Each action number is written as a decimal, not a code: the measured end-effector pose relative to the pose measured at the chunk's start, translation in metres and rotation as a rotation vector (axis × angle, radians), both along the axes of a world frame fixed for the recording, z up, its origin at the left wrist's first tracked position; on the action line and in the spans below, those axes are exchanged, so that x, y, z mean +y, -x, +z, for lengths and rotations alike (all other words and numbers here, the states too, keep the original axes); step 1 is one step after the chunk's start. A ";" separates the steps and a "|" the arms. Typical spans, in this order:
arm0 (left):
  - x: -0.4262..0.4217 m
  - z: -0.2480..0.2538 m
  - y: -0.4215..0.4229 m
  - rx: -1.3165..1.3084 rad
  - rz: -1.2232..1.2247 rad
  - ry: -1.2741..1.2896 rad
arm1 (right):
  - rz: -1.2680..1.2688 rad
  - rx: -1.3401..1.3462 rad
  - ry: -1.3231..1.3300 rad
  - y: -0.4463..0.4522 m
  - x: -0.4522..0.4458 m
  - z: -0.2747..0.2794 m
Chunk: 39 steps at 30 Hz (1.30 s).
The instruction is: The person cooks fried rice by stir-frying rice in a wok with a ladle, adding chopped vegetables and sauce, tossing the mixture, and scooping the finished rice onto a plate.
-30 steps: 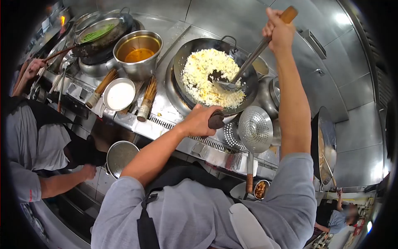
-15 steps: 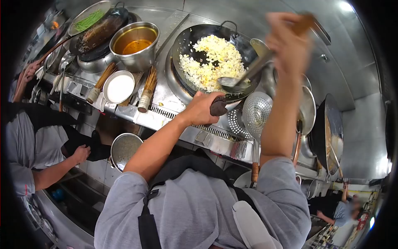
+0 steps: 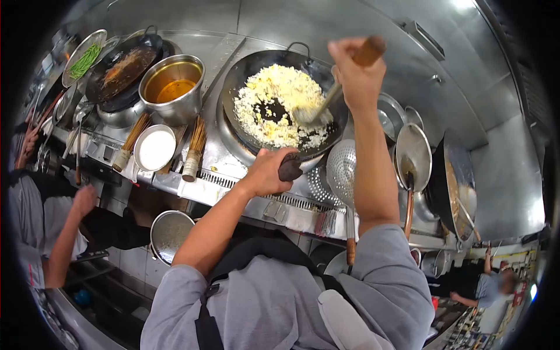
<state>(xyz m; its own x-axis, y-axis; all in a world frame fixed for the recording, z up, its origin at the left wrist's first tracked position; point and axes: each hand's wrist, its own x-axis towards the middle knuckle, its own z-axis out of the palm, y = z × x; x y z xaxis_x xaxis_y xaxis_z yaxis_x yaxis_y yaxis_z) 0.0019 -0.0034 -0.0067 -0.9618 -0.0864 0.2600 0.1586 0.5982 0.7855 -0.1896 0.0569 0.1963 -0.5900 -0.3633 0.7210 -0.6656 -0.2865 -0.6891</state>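
My left hand (image 3: 269, 173) is closed around the dark wrapped handle (image 3: 290, 167) at the near side of a black wok (image 3: 233, 76). White and yellow food in small pieces (image 3: 286, 84), like rice with egg, lies in a ring in the wok. My right hand (image 3: 360, 73), raised over the wok's right side, grips the wooden end of a long ladle (image 3: 333, 96). The ladle's bowl, blurred by motion, touches the food at the right of the wok.
Left of the wok stand a metal pot (image 3: 198, 67) of orange liquid, two bamboo brushes and a bowl of white stuff (image 3: 154, 150). A perforated strainer (image 3: 341, 172) lies at the right. A co-worker (image 3: 35, 204) stands at the left, another person at the far right.
The ladle and my right hand have moved left in view, and the food has shifted within the wok. At the far left, the strainer with green vegetables has moved away from the co-worker's wok.
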 end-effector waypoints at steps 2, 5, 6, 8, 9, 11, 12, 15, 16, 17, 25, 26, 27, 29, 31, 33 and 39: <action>0.001 0.004 -0.004 -0.012 -0.001 0.018 | -0.044 -0.074 -0.082 0.025 0.004 -0.004; -0.002 0.003 0.001 0.001 -0.026 0.019 | 0.051 -0.203 0.294 0.084 0.004 0.044; -0.002 0.000 0.001 0.003 -0.027 0.013 | 0.086 -0.197 0.385 0.083 0.009 0.054; -0.003 -0.003 0.001 0.007 -0.023 0.009 | 0.160 -0.169 0.404 0.072 -0.003 0.032; -0.004 -0.003 0.001 0.007 -0.029 0.018 | 0.188 -0.144 0.339 0.061 -0.019 -0.013; -0.007 0.001 0.005 0.015 -0.030 0.021 | 0.235 -0.159 0.171 0.054 -0.037 -0.019; -0.008 0.002 0.005 0.008 -0.026 0.011 | 0.252 -0.213 0.063 0.047 -0.048 0.010; -0.007 0.004 -0.001 0.010 -0.045 0.002 | 0.226 -0.194 0.104 0.027 -0.046 0.060; -0.003 0.002 -0.002 0.016 -0.045 -0.013 | 0.214 -0.158 0.160 0.023 -0.044 0.063; -0.002 0.000 -0.002 0.023 -0.029 0.020 | 0.217 -0.090 0.286 0.016 -0.038 0.060; -0.003 0.004 -0.002 0.010 -0.048 0.020 | 0.275 -0.147 -0.179 -0.020 -0.019 0.048; -0.003 0.004 0.000 0.016 -0.043 0.023 | 0.238 -0.127 -0.109 -0.039 -0.006 0.064; -0.003 0.002 0.000 0.012 -0.041 0.022 | 0.198 -0.118 -0.040 -0.062 0.011 0.075; -0.002 -0.001 0.000 -0.023 -0.042 0.034 | 0.067 -0.239 0.017 -0.055 0.010 0.057; -0.001 -0.001 0.000 -0.003 -0.047 0.038 | -0.015 -0.251 0.104 0.008 -0.027 0.017; -0.001 0.001 -0.001 0.006 -0.056 0.015 | -0.163 -0.204 0.251 0.018 -0.054 0.018; 0.001 0.001 0.001 -0.055 -0.026 -0.001 | -0.147 -0.075 0.021 -0.007 -0.072 -0.007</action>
<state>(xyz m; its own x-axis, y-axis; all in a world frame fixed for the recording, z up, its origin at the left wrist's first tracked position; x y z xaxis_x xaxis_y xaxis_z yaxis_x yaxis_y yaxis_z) 0.0004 -0.0020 -0.0060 -0.9766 -0.0610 0.2062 0.1305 0.5940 0.7938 -0.1829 -0.0151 0.1895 -0.6879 -0.2548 0.6796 -0.6484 -0.2048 -0.7332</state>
